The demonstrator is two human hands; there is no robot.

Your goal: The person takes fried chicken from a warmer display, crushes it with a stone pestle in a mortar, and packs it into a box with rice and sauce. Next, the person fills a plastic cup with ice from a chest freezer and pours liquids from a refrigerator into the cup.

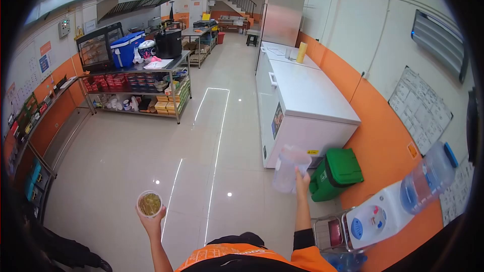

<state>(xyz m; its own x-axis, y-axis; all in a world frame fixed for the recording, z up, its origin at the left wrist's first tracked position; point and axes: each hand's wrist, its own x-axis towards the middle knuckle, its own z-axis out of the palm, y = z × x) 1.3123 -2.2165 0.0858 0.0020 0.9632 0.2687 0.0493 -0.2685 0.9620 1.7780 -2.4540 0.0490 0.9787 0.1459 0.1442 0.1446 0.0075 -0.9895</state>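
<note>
My left hand (152, 222) is closed around a round, clear plastic tub (150, 204) with greenish-brown contents; I cannot make out what they are. In my right hand (302, 179) is a translucent plastic pitcher (288, 171), gripped at its right side and slightly blurred. The pitcher hangs in front of the near end of a white chest freezer (317, 93), left of a green lidded bin (339, 174). Both hands are held out above the tiled floor, well apart from each other.
A water dispenser (368, 219) with a large bottle (428, 179) stands at the right. On the left, a steel table (174, 65) carries a blue cooler (126, 49) and a black pot (169, 44). A yellow roll (301, 53) stands on the freezer. Shelving (38, 143) lines the left wall.
</note>
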